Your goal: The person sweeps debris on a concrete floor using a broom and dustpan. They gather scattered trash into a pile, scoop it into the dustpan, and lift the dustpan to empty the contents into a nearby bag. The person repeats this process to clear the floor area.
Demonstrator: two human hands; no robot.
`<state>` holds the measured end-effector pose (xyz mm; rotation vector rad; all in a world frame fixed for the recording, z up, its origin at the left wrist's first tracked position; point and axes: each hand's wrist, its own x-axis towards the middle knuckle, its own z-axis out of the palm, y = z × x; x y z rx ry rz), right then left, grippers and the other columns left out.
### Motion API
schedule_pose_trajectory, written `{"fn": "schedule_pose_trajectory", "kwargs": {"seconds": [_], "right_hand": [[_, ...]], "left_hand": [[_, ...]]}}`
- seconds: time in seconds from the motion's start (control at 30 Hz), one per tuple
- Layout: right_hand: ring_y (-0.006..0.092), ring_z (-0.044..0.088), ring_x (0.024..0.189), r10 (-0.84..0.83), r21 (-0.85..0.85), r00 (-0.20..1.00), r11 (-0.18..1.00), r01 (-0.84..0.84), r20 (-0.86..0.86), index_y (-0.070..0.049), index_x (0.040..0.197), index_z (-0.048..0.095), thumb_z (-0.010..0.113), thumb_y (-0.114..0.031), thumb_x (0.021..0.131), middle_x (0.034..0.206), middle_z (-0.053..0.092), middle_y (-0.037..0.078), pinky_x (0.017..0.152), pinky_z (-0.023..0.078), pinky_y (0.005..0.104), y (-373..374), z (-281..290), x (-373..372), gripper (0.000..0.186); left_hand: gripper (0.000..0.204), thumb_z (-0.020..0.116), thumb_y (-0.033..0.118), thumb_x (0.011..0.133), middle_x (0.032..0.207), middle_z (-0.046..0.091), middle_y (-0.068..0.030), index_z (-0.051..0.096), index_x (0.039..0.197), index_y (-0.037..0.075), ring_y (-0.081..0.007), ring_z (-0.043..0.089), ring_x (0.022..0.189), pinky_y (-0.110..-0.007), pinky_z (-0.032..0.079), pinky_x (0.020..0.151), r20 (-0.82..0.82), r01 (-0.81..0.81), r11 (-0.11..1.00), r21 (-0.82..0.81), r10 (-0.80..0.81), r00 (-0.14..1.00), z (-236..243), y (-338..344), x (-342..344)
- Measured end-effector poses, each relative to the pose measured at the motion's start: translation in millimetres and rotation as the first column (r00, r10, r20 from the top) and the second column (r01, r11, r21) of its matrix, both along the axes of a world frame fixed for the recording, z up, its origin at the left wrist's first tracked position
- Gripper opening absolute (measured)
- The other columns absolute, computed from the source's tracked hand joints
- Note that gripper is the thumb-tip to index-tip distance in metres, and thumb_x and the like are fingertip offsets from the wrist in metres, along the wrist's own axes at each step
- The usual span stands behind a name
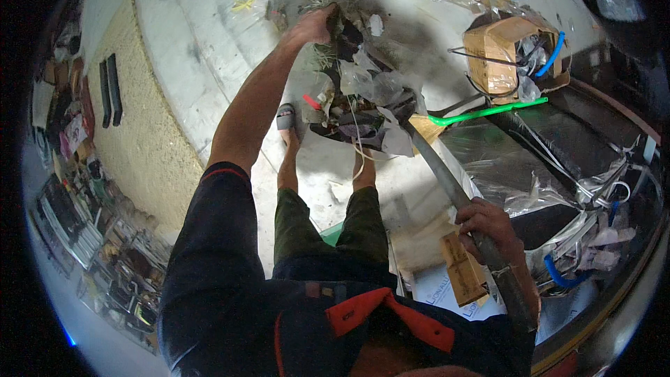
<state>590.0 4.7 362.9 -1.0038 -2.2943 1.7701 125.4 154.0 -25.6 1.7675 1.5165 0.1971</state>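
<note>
My right hand [488, 227] is wrapped round a long grey handle [447, 171]. The handle slants away toward a heap of rubbish [356, 91] of clear plastic scraps, dark pieces and shreds; its far end is hidden there, so I cannot tell the tool's kind. With the arm stretched out, my left hand [315, 26] is closed at the far left edge of that heap. What its fingers grip is hidden. A red piece [311, 102] and a pale strap [358, 132] show among the rubbish. My sandalled foot [285, 117] stands just left of it.
An open cardboard box [492, 56] of plastic scraps stands at the far right. A green stick [492, 112] lies near black wrapped goods [488, 153]. A small carton [462, 269] is beside my right arm. A rough board [143, 139] and cluttered shelves [84, 216] line the left.
</note>
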Motion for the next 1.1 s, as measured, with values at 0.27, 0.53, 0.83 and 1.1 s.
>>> {"fn": "schedule_pose_trajectory", "kwargs": {"seconds": [0.27,0.53,0.83,1.1], "right_hand": [[0.0298,0.064,0.077,0.064,0.059,0.995,0.996,-0.068,0.074,-0.010,0.086,0.060,0.082,-0.005,0.062,0.093,0.068,0.010,0.064,0.051,0.0401,33.1,34.5,23.8,0.033],[0.0308,0.065,0.075,0.092,0.039,0.994,0.995,-0.095,0.063,-0.010,0.084,0.062,0.079,-0.006,0.062,0.089,0.068,0.010,0.061,0.051,0.0399,58.2,52.5,46.9,0.028],[0.0268,0.064,0.069,-0.113,0.017,0.990,0.994,0.112,0.085,-0.008,0.077,0.061,0.074,-0.008,0.066,0.080,0.068,0.012,0.063,0.049,0.0405,45.0,49.8,71.4,0.018],[0.0257,0.068,0.073,-0.297,0.139,0.947,0.950,0.280,0.120,-0.008,0.075,0.063,0.074,-0.014,0.067,0.082,0.071,0.013,0.086,0.053,0.0459,0.5,66.6,89.8,0.015]], "left_hand": [[0.104,0.073,0.010,0.077,0.118,0.067,-0.0268,0.011,0.161,0.016,-0.0434,0.065,0.110,-0.050,0.052,0.095,-0.298,-0.080,0.992,-0.097,0.048,0.954,-4.9,8.9,20.8],[0.095,0.073,0.012,0.085,0.133,0.059,-0.0279,0.015,0.160,0.017,-0.0439,0.055,0.126,-0.048,0.046,0.106,-0.031,0.022,0.994,0.109,-0.019,0.999,-20.2,-11.6,23.4],[0.047,0.069,0.019,0.088,0.133,0.060,-0.0189,0.062,0.133,0.010,-0.0411,0.056,0.123,-0.048,0.045,0.106,-0.181,0.136,0.959,-0.247,-0.183,0.966,-28.5,-46.4,-1.7],[0.087,0.081,0.027,0.074,0.143,0.048,-0.0241,0.040,0.147,0.005,-0.0444,0.049,0.130,-0.048,0.045,0.107,-0.046,0.048,0.992,0.121,-0.042,0.998,38.3,-84.2,-3.1]]}}
